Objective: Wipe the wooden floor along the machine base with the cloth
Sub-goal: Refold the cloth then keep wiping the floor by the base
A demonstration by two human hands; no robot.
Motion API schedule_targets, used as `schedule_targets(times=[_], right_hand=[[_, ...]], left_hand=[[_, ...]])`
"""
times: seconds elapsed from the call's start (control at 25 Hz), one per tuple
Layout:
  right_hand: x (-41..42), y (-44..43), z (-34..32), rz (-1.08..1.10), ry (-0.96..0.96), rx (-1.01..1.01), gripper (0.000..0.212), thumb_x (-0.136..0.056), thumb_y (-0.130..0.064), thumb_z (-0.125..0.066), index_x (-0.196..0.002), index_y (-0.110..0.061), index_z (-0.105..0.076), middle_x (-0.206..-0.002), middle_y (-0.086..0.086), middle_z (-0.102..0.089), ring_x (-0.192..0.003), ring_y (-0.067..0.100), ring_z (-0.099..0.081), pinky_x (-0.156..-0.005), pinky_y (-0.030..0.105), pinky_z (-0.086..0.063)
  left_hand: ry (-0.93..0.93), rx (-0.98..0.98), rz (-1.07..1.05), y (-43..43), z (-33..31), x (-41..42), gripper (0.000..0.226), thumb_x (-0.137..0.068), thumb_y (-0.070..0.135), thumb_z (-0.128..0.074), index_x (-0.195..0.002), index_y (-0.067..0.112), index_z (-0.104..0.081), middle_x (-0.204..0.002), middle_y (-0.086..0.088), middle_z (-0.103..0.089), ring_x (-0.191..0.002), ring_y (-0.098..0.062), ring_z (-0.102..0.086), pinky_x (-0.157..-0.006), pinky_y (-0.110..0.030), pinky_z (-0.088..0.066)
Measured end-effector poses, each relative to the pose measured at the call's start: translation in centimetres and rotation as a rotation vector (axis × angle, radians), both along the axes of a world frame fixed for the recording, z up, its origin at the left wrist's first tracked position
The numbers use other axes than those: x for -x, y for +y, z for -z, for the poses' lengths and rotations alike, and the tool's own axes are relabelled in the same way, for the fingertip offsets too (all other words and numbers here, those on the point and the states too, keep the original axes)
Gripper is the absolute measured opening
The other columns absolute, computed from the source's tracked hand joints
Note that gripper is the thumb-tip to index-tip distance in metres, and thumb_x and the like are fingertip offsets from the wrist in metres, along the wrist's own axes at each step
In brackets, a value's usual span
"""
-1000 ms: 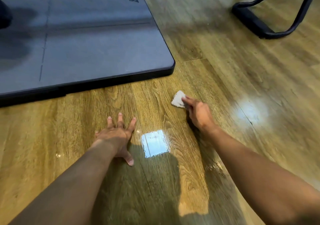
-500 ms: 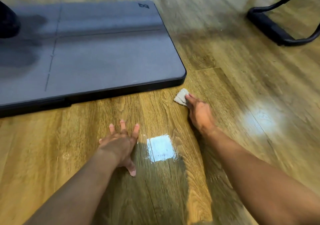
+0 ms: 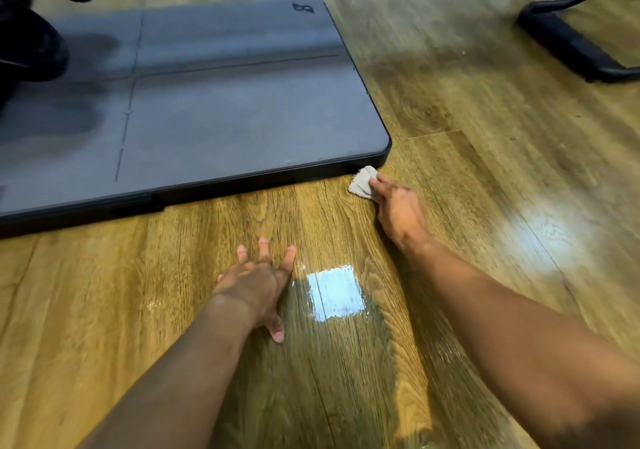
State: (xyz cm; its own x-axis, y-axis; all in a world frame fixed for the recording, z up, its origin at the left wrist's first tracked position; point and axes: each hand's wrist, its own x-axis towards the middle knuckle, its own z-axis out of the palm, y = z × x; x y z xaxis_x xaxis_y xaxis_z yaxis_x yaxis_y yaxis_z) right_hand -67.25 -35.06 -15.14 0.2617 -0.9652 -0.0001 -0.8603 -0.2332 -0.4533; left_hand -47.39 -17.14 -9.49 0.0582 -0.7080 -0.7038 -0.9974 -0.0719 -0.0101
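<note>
Warm, fairly bright light, 2 glare patches gleaming on the wooden floor point(image 3: 104, 310), soft shadows low down, mild motion blur, wide-angle bowing at the edges.

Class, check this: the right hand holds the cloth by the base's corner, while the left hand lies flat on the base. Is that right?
No. In the head view the left hand lies flat on the floor, short of the base; the right hand does hold the cloth by its corner.
</note>
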Motion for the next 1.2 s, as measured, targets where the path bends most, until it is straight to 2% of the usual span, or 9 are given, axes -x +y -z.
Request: schedule_targets(times=[0.08,0.2,0.28,0.48,0.68,0.76,0.92,1.0,1.2], right_hand=[[-0.6,2.9,0.4,-0.106,-0.033,0.012,0.040,-0.097,-0.008,-0.040,-0.134,-0.019,-0.051,-0.147,-0.003,-0.041,-0.131,0.018,-0.043,-0.115,0.028,-0.025],[1.6,7.1,0.4,-0.519,-0.036,0.095,0.043,-0.091,-0.021,-0.036,-0.129,-0.021,-0.055,-0.139,-0.004,-0.047,-0.127,0.005,-0.042,-0.116,0.018,-0.007],[1.9,5.2,-0.1,-0.600,0.017,0.072,0.039,-0.094,-0.022,-0.038,-0.130,-0.030,-0.049,-0.140,-0.013,-0.040,-0.128,-0.002,-0.039,-0.116,0.023,-0.012],[-0.9,3.2,-0.4,-0.228,-0.003,-0.020,0.036,-0.100,-0.015,-0.043,-0.134,-0.022,-0.050,-0.148,-0.001,-0.038,-0.131,0.020,-0.044,-0.110,0.040,-0.034],[4.0,14.2,-0.7,-0.717,-0.068,0.070,0.040,-0.091,-0.021,-0.043,-0.130,-0.026,-0.054,-0.136,-0.009,-0.049,-0.126,-0.001,-0.040,-0.114,0.024,-0.026],[4.5,13.6,-1.1,-0.869,0.000,0.086,0.038,-0.095,-0.026,-0.040,-0.130,-0.030,-0.053,-0.138,-0.005,-0.049,-0.124,0.005,-0.047,-0.110,0.029,-0.034],[0.8,10.0,-1.3,-0.411,-0.003,0.026,0.035,-0.098,-0.016,-0.046,-0.132,-0.027,-0.051,-0.146,-0.006,-0.039,-0.127,0.012,-0.048,-0.108,0.025,-0.034],[0.5,13.0,-0.9,-0.329,-0.058,-0.001,0.041,-0.096,-0.007,-0.048,-0.133,-0.025,-0.051,-0.146,-0.007,-0.038,-0.131,0.012,-0.042,-0.110,0.033,-0.035],[7.0,22.2,-0.5,-0.970,-0.086,0.067,0.054,-0.085,-0.009,-0.055,-0.135,-0.028,-0.048,-0.143,-0.009,-0.045,-0.130,0.010,-0.044,-0.106,0.032,-0.037]], left_hand=[[0.001,0.014,0.000,0.2,0.1,0.0,0.135,-0.063,0.052,-0.079,-0.140,0.033,0.030,-0.149,-0.017,0.030,-0.139,-0.048,0.010,-0.111,-0.058,-0.024],[0.003,0.033,0.003,0.2,0.4,-0.1,0.135,-0.063,0.051,-0.079,-0.140,0.032,0.030,-0.148,-0.018,0.029,-0.139,-0.049,0.010,-0.111,-0.059,-0.023],[0.010,0.030,-0.008,0.2,0.5,-0.2,0.135,-0.063,0.049,-0.079,-0.139,0.031,0.031,-0.148,-0.018,0.029,-0.138,-0.049,0.011,-0.111,-0.059,-0.021],[0.017,0.051,-0.187,1.2,0.5,0.2,0.136,-0.064,0.042,-0.082,-0.140,0.029,0.030,-0.148,-0.013,0.033,-0.138,-0.047,0.014,-0.110,-0.062,-0.021],[0.092,0.031,-0.359,1.7,0.9,-0.4,0.136,-0.064,0.039,-0.083,-0.139,0.035,0.031,-0.146,-0.009,0.039,-0.138,-0.044,0.021,-0.108,-0.066,-0.020],[0.123,0.021,-0.393,1.7,1.0,-0.6,0.135,-0.065,0.036,-0.084,-0.140,0.039,0.028,-0.145,-0.005,0.041,-0.137,-0.042,0.024,-0.108,-0.068,-0.014],[0.125,0.064,-0.340,3.2,1.3,-1.4,0.127,-0.066,0.042,-0.082,-0.143,0.042,0.020,-0.149,0.001,0.034,-0.139,-0.035,0.025,-0.112,-0.060,-0.009],[0.102,0.079,-0.294,4.5,1.3,-2.3,0.128,-0.064,0.039,-0.084,-0.143,0.045,0.016,-0.151,0.007,0.031,-0.141,-0.030,0.022,-0.114,-0.055,-0.011],[0.042,0.067,-0.506,6.8,1.2,-3.1,0.132,-0.060,0.048,-0.082,-0.144,0.043,0.019,-0.153,-0.006,0.029,-0.141,-0.039,0.018,-0.111,-0.061,-0.017]])
